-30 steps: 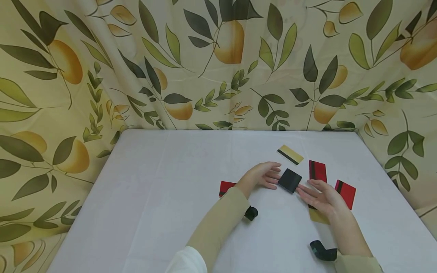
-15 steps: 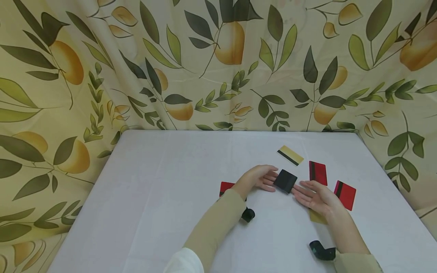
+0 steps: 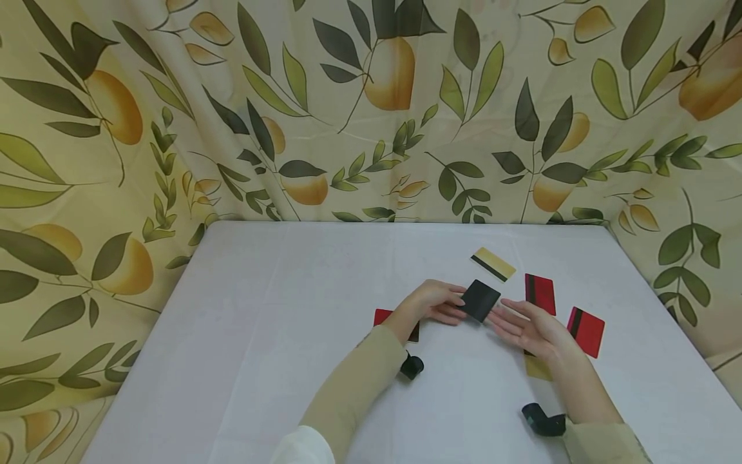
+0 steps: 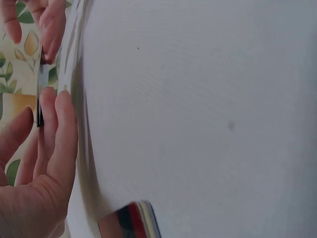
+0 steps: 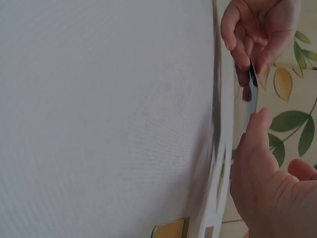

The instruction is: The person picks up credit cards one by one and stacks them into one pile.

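Note:
A thin black card (image 3: 480,301) is up off the white table between my two hands. My left hand (image 3: 431,303) pinches its left edge, thumb on top and fingers below. At the opposite edge, my right hand (image 3: 530,328) touches the card with nearly straight fingers, its thumb held apart. The left wrist view shows the card (image 4: 39,94) almost edge-on, and so does the right wrist view (image 5: 253,91). Beneath my left forearm lies a stack of cards (image 4: 133,220) with a red one on top, partly covered by my wrist in the head view.
A gold card with a black stripe (image 3: 493,264) lies behind my hands. Two red cards, one upright (image 3: 540,294) and one slanted (image 3: 587,330), lie to the right. Another gold card (image 3: 538,367) is partly under my right hand. A printed fruit cloth (image 3: 371,148) hangs behind the table.
The black card has shifted left and turned slightly. My left thumb has come down onto it; before, the fingers were below it. My right hand has followed slightly leftward.

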`<state>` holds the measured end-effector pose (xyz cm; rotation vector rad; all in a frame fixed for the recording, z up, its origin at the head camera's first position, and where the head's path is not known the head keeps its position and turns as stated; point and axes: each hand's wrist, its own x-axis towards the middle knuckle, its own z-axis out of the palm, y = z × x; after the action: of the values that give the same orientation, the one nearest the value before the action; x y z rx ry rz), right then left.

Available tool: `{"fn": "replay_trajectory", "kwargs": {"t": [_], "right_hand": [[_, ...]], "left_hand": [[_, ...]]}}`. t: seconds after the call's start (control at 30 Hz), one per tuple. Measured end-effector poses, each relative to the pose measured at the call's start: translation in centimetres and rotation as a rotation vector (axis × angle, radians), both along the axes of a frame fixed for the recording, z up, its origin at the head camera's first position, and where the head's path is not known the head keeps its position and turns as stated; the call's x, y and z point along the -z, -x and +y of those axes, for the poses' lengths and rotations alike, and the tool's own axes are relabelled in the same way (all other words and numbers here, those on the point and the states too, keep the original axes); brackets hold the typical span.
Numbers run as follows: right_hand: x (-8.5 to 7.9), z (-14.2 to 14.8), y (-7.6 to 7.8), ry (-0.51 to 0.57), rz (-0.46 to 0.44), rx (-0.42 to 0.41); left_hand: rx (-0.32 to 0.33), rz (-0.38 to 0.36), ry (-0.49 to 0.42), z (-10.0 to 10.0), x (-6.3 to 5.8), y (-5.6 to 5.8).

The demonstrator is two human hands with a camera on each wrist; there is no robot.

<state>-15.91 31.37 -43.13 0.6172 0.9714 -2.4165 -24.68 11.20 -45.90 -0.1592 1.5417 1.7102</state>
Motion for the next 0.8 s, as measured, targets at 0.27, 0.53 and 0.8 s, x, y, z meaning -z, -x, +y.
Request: {"fn": "replay_trajectory", "kwargs": {"t": [0.27, 0.53, 0.8], "right_hand": [[-0.2, -0.9, 0.4, 0.013, -0.009, -0.025], [-0.7, -0.9, 1.3, -0.113, 0.058, -0.18], [-1.3, -1.4, 2.6, -0.427, 0.196, -0.391]], "left_hand": [[-0.018, 0.016, -0.002, -1.6, -0.1, 0.0], [0.063, 0.044, 0.026, -3.8, -1.3, 0.5], [0.162, 0.05, 0.054, -5.8, -2.8, 0.4]]}}
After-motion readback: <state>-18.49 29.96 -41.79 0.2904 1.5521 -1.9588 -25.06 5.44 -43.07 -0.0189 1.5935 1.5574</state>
